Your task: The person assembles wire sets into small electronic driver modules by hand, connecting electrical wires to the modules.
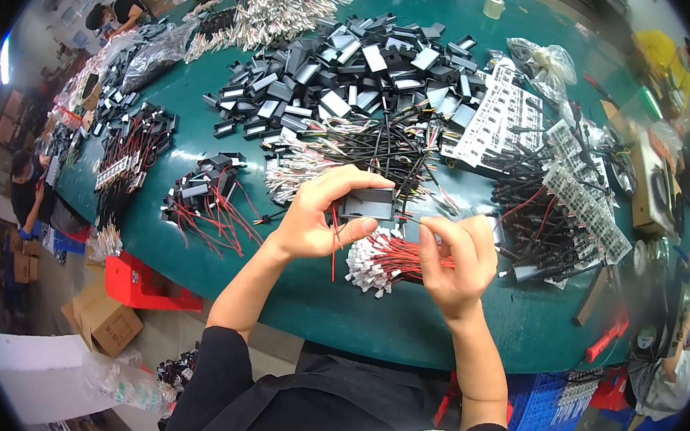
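Observation:
My left hand (320, 217) holds a small black rectangular box (368, 205) between thumb and fingers, with a thin red wire (333, 251) hanging from it. My right hand (458, 258) is curled just right of the box, fingertips pinching near its right end; what it pinches is too small to tell. Below both hands lies a bundle of red wires with white plugs (381, 266) on the green table (305, 294).
A big heap of black boxes (349, 72) lies at the table's far middle. Black-and-red wire bundles (207, 199) lie to the left, white component strips (497, 118) and more wires to the right. A red bin (138, 284) and cardboard box (102, 317) stand below the table edge. Other people work at the left.

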Demonstrator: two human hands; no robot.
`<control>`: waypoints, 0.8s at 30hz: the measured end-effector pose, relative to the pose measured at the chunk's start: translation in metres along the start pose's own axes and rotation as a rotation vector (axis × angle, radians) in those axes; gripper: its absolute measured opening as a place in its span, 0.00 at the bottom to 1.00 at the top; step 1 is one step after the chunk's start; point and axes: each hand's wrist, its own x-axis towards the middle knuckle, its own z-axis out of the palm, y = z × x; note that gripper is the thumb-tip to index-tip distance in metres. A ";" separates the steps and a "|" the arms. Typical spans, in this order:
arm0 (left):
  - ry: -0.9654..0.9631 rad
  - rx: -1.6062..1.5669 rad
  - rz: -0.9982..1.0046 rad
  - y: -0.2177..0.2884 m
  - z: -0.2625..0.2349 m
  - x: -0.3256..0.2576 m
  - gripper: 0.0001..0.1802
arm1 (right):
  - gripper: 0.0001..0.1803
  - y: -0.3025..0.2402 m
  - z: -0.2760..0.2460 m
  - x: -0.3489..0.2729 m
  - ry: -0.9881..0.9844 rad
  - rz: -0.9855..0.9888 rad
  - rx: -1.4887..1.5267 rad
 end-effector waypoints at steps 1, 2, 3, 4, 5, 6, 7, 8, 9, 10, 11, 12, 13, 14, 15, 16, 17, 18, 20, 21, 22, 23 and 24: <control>-0.001 -0.002 0.000 0.000 0.000 0.000 0.22 | 0.11 0.000 0.000 0.000 0.003 -0.020 -0.017; 0.003 -0.003 -0.005 0.001 0.000 0.000 0.22 | 0.11 0.000 0.001 0.000 0.006 -0.040 -0.033; 0.008 -0.004 -0.010 0.002 0.000 0.000 0.22 | 0.11 0.001 0.000 0.000 0.005 -0.039 -0.033; 0.008 -0.004 -0.010 0.001 0.001 0.000 0.22 | 0.11 0.002 0.000 0.000 0.009 -0.069 -0.037; 0.010 -0.007 -0.003 0.001 0.001 0.000 0.22 | 0.12 0.002 -0.001 0.001 0.013 -0.101 -0.041; 0.012 -0.009 0.004 0.000 0.001 0.001 0.22 | 0.12 0.003 -0.001 0.001 0.013 -0.101 -0.041; 0.012 -0.009 0.004 0.000 0.001 0.001 0.22 | 0.12 0.003 -0.001 0.000 0.022 -0.086 -0.053; 0.005 -0.012 -0.003 0.000 0.001 0.000 0.22 | 0.12 0.004 -0.001 0.000 0.031 -0.070 -0.066; -0.001 -0.015 -0.010 0.001 0.001 0.000 0.22 | 0.12 0.004 0.000 0.000 0.031 -0.070 -0.068; -0.002 -0.016 -0.009 0.001 0.001 0.000 0.22 | 0.12 0.005 0.000 0.000 0.022 -0.104 -0.059; 0.002 -0.031 -0.025 0.002 0.001 0.000 0.22 | 0.13 0.005 0.000 0.000 0.013 -0.138 -0.051; 0.005 -0.046 -0.041 0.002 0.001 0.000 0.22 | 0.13 0.005 0.000 0.000 0.012 -0.137 -0.052; 0.005 -0.047 -0.042 0.001 0.001 0.000 0.22 | 0.12 0.004 0.001 -0.001 -0.005 -0.161 -0.066; -0.019 -0.035 -0.033 0.000 0.000 -0.001 0.23 | 0.12 0.003 0.001 -0.002 -0.024 -0.184 -0.078; -0.042 -0.022 -0.024 -0.001 -0.001 -0.002 0.24 | 0.12 0.003 0.001 -0.001 -0.025 -0.183 -0.078; -0.042 -0.023 -0.025 0.000 -0.001 -0.001 0.24 | 0.12 0.002 0.001 0.001 -0.036 -0.168 -0.034; -0.086 -0.044 -0.038 0.002 -0.001 -0.001 0.24 | 0.11 0.002 0.000 0.002 -0.048 -0.153 0.007; -0.129 -0.066 -0.049 0.003 0.000 0.000 0.24 | 0.11 0.003 0.001 0.001 -0.049 -0.151 0.006; -0.090 -0.100 -0.052 0.002 0.004 -0.002 0.23 | 0.14 0.004 0.007 -0.002 -0.110 -0.056 0.154; -0.049 -0.131 -0.054 0.001 0.007 -0.002 0.22 | 0.14 0.003 0.009 -0.004 -0.112 -0.055 0.152; -0.041 -0.193 -0.073 -0.002 0.010 -0.004 0.22 | 0.18 0.000 0.011 -0.006 -0.140 0.066 0.210; -0.040 -0.194 -0.073 -0.002 0.011 -0.004 0.22 | 0.22 -0.002 0.012 -0.007 -0.168 0.187 0.267; -0.059 -0.194 -0.074 -0.001 0.013 -0.004 0.22 | 0.28 -0.002 0.006 -0.010 -0.348 0.270 0.333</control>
